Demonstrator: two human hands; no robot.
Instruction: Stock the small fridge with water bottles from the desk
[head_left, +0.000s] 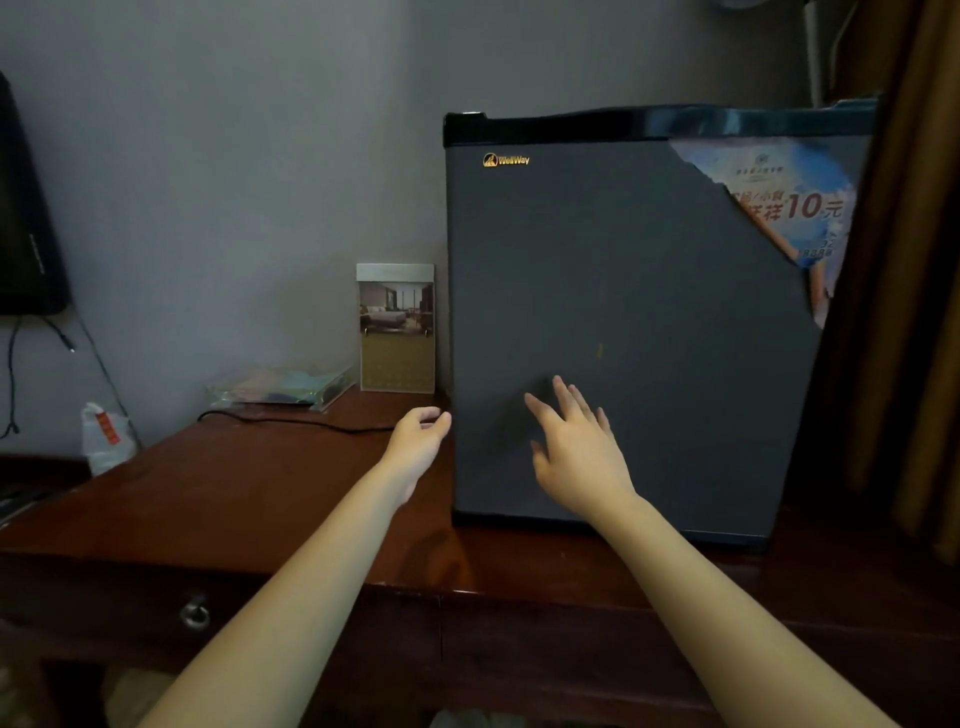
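A photo card (396, 327) stands just beside a clear tray (280, 387).

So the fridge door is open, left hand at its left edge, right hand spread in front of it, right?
Not quite: the head view shows the fridge door closed. The left hand is at its left edge and the right hand is spread in front of it.

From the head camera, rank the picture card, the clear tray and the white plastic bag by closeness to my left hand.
1. Picture card, standing just behind the left hand, beside the fridge.
2. Clear tray, farther left by the wall.
3. White plastic bag, far left, past the tray.
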